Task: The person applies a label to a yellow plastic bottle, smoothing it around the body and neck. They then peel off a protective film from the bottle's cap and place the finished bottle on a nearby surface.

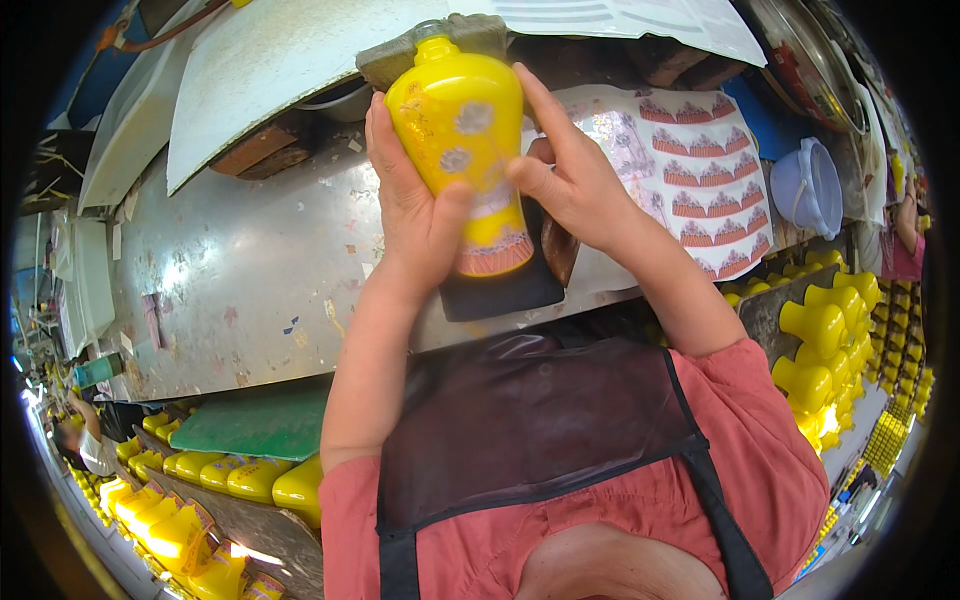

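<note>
A glossy yellow bottle (455, 95) lies in front of me on a dark support (500, 298), its narrow neck pointing away and resting at a grey-brown block (487, 35). Grey and mauve flower decals mark its front, and a pink scalloped band (497, 257) circles its base end. My left hand (412, 205) grips the bottle's left side, thumb over the front and fingers mostly hidden along the edge. From the right, my right hand (570, 175) holds it, with the thumb pressed on the front and one finger stretched up the side.
Under my arms runs a scuffed metal table (240, 290). A decal sheet (705, 180) with rows of pink scalloped bands lies at the right, beside a pale bucket (805, 188). Racks of yellow bottles (825, 335) stand right and lower left, near a green board (255, 420).
</note>
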A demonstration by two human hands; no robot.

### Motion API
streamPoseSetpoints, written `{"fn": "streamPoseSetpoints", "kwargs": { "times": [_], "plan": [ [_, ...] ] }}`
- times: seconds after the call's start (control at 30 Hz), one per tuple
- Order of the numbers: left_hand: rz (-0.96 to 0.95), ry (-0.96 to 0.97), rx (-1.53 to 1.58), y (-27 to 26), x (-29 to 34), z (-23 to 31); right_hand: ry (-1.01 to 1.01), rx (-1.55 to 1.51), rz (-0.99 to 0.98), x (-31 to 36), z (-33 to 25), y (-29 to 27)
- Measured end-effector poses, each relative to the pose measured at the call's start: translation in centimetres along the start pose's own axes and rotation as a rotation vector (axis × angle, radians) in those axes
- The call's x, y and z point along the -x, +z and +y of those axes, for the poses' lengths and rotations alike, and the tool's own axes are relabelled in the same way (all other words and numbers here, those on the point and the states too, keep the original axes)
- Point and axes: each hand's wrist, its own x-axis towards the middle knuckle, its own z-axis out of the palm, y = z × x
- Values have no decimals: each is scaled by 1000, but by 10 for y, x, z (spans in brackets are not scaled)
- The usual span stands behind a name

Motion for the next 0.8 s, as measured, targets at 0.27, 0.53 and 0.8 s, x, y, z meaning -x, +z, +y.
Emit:
{"fn": "streamPoseSetpoints", "kwargs": {
  "times": [0.27, 0.53, 0.8],
  "plan": [
    [1, 3, 65, 1, -1, -1, -90, 136, 31, -1, -1, 2],
    [-22, -51, -105, -4, -4, 9, 18, 45, -18, 0, -4, -2],
    [-4, -21, -171, -6, -8, 16, 85, -80, 62, -5, -26, -15]
  ]
}}
